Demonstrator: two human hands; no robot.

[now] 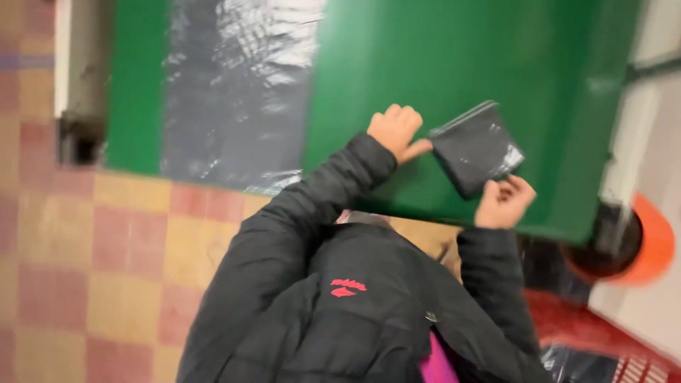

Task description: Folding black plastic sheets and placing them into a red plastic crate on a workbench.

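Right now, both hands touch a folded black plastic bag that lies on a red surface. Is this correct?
Not quite: the surface is green, not red, as the head view shows. The rest holds: the left hand and the right hand both touch the folded black plastic bag lying on it.

Even indoor light, motion blur throughout, white glare on plastic sheet, soft shadows.

Green table top edge cut off, blurred
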